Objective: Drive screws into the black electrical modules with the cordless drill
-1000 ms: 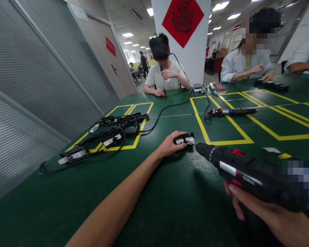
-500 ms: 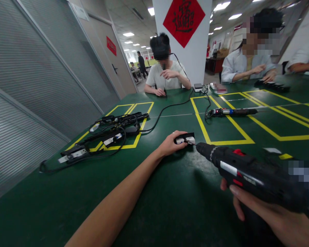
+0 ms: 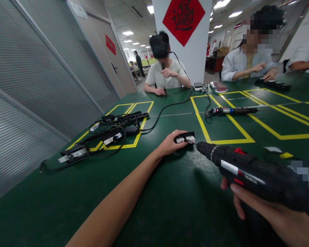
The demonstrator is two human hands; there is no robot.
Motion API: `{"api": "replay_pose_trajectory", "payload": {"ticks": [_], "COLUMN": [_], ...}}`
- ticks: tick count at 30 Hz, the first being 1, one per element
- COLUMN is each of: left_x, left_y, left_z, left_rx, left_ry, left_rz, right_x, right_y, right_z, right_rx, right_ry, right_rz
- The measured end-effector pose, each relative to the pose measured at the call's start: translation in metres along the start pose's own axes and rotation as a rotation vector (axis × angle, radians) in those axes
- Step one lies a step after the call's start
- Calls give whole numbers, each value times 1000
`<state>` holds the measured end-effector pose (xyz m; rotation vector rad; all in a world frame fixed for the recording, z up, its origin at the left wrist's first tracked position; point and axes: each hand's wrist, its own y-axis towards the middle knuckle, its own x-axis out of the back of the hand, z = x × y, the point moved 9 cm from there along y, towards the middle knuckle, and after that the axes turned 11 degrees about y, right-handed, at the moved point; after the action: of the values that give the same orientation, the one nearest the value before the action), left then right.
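Note:
My left hand (image 3: 172, 142) grips a small black part with white labels (image 3: 185, 140) on the green table, thumb in front and fingers behind. In my right hand (image 3: 257, 206) is a black power drill (image 3: 254, 175) with red accents, held level by its handle. The drill's chuck points left, and its thin bit reaches to the right end of the labelled part. Whether the bit touches it or sits inside it, I cannot tell.
Black cabled parts (image 3: 115, 132) lie on yellow tape at the left. A pen-like tool with a blue band (image 3: 231, 110) rests beyond the drill. Two people sit across the table (image 3: 154, 192), handling small black parts; another person's arm shows far right. A glass partition stands left.
Both hands, the drill and the labelled part stay almost where they were. The view has shifted very slightly.

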<state>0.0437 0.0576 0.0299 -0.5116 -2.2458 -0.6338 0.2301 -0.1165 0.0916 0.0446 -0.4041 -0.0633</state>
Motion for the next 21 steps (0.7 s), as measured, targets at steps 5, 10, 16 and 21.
{"api": "replay_pose_trajectory", "payload": {"ticks": [5,10,16,21], "left_x": [-1,-1,0,0], "left_y": [1,1,1,0], "left_z": [1,0,1,1], "left_rx": [4,-5,8,11], "left_ry": [7,-3,1,0], "left_rz": [2,-4,-1,5], "right_x": [0,0,-9,-11], "right_y": [0,-2,-6,-5], "right_z": [4,-11,-17,-22], "right_rx": [4,-74,-96,-136], "right_ry": [-4,117,186,191], "right_rz": [-14,112,273,267]}}
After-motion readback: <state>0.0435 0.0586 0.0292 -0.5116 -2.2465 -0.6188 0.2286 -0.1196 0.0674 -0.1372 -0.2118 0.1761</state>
